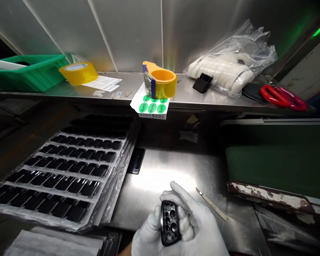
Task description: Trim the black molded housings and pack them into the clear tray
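Observation:
In the head view, a small black plastic housing [165, 224] with rounded corners and several round cavities faces up toward me. My left hand [146, 233], in a white glove, grips its left side. From the right, my right hand [202, 227], also gloved in white, has its fingers curled against the other side, with one finger reaching past the top. A scalpel [213, 205] lies on the metal table just right of my right hand. To the left, a clear tray [78, 225] holds rows of black plastic parts.
A shelf [117, 95] carries a green bin [49, 76], yellow tape [80, 74], a tape dispenser [164, 83] on green RoHS stickers [152, 108], a black part [202, 83], bagged white gloves [221, 71] and red-handled scissors [280, 96]. A dark phone [136, 161] and green conveyor belt [277, 160] flank the table.

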Motion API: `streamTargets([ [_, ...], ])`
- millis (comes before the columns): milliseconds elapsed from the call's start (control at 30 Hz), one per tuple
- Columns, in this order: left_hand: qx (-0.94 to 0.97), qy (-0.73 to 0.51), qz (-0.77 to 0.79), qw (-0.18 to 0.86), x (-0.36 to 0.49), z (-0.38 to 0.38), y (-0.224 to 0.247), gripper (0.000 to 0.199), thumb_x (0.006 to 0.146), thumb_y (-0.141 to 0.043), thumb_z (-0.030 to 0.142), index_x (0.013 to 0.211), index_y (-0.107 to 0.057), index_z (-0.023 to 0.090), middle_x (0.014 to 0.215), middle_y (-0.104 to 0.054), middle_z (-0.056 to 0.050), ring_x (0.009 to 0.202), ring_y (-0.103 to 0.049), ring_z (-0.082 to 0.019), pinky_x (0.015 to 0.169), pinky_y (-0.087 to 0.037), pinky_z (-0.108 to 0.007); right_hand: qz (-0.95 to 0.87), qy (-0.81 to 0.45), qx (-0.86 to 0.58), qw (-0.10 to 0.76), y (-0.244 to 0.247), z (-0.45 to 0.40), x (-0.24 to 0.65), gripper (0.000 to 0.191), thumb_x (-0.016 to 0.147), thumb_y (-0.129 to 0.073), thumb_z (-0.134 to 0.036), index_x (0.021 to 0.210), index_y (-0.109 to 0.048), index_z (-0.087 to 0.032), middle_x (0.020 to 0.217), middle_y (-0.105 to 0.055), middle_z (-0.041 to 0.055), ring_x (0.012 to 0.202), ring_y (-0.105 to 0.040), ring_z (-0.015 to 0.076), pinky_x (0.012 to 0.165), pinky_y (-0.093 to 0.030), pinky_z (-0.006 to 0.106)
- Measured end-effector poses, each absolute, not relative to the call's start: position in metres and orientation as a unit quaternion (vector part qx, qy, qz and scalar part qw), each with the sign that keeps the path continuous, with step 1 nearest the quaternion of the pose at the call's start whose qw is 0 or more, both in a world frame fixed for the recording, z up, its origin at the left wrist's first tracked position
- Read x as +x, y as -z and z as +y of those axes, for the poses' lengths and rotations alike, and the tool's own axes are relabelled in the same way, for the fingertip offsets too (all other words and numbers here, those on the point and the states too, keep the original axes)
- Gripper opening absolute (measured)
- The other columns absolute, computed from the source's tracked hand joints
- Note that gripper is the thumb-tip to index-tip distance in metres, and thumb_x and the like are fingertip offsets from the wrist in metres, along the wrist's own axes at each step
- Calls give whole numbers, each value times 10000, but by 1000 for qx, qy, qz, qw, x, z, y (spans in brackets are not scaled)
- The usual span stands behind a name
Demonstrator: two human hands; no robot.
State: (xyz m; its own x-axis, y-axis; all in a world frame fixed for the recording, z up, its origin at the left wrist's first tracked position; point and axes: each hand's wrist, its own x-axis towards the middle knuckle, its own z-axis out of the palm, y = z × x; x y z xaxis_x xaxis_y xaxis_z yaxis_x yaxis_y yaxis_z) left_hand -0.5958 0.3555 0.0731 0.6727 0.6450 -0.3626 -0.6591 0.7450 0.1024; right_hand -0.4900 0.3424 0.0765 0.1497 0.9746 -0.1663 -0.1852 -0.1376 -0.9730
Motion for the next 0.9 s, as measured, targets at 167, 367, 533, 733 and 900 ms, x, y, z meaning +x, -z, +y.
streamTargets([
  [167,-5,-377,130,917,-587,357,-86,461,747,-683,527,810,-712,71,610,-511,-31,617,-511,-119,655,-417,-219,-418,-514,-511,548,-67,347,-486,685,485,-850,-229,1144,-686,-316,922,-725,31,942,-666,310,848,-575,385],
  [367,8,-381,105,919,-587,359,-81,448,777,-657,505,859,-715,69,660,-535,-47,641,-513,-121,678,-413,-229,-413,-552,-511,514,-76,344,-479,621,633,-805,-255,1227,-633,-315,1061,-711,47,1019,-654,295,941,-533,380],
  [533,27,-352,134,926,-594,358,-69,420,733,-716,493,872,-706,97,683,-500,-37,654,-481,-130,698,-413,-252,-400,-610,-499,468,-91,346,-472,748,597,-846,-192,1290,-578,-287,1201,-662,70,1132,-607,287,1031,-463,376],
  [733,60,-349,158,922,-597,362,-67,380,676,-778,454,802,-672,112,645,-446,-7,616,-425,-123,657,-387,-261,-315,-674,-483,462,-94,347,-475,1018,321,-877,20,1243,-604,-315,1209,-660,24,1247,-516,278,1062,-416,324],
  [900,87,-346,148,923,-596,364,-68,416,656,-791,478,783,-667,102,623,-483,-20,615,-458,-140,646,-385,-272,-285,-694,-493,440,-89,341,-472,1059,329,-846,77,1248,-578,-378,1236,-641,-32,1278,-486,230,1088,-378,289],
])
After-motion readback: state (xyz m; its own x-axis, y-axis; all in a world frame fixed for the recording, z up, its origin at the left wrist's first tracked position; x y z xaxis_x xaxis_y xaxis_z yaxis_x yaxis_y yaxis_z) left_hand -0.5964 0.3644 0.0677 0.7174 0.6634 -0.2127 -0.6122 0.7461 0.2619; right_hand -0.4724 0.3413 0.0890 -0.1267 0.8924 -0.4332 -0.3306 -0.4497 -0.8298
